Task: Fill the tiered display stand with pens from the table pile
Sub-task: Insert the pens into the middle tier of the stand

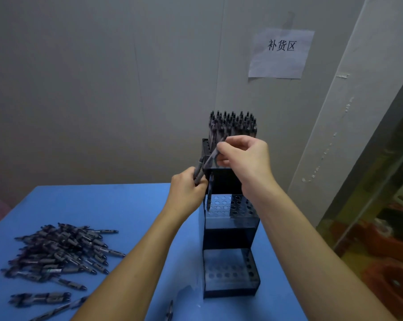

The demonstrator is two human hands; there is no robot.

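Left hand (188, 181) grips pens (199, 173); right hand (243, 156) pinches one pen (213, 154), hiding stand (230, 230) mid tier. Pile (57, 251) blurred at table (131, 209) left edge.

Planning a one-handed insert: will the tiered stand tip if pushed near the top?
Probably tip-prone: the stand is tall and narrow, and the standing pens load only its top tier, while the lower tiers' holes show empty. It looks like stiff, thin plastic, likely light, so it may slide on the blue table.

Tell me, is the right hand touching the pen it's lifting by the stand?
Touching. The head view shows the right hand pinching the slanted pen between fingertips beside the stand, no gap visible.
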